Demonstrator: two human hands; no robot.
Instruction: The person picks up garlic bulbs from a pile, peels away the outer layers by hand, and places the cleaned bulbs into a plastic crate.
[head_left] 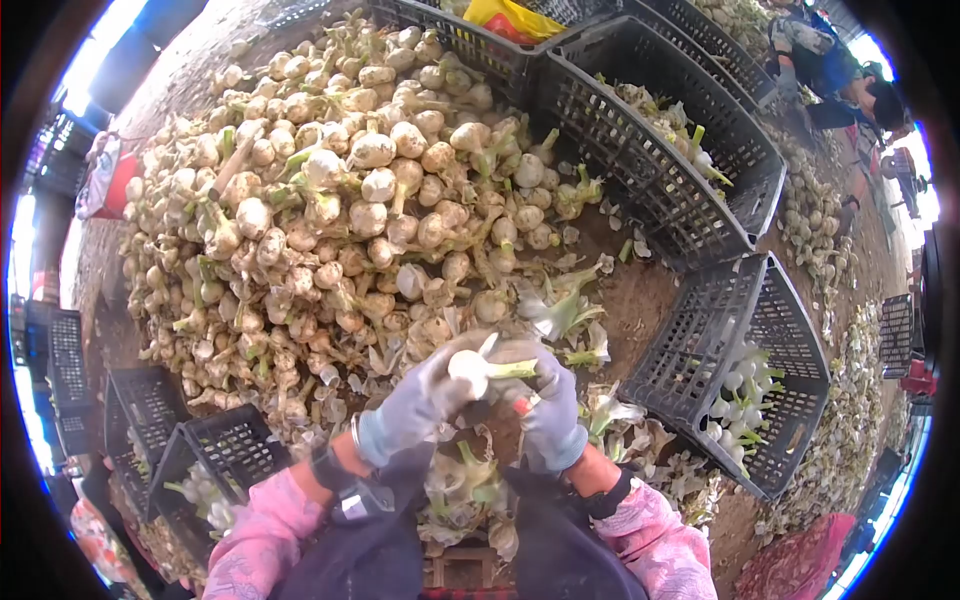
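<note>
Two gloved hands (487, 400) close around one white bulb (468, 370), both below the single large bulb heap (330, 215).

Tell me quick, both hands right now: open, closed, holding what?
Left hand: closed, holding the white bulb.
Right hand: fingers curled by the green stem; too blurred to tell whether its grip is closed.

bright edge glare, strong fisheye distortion
</note>
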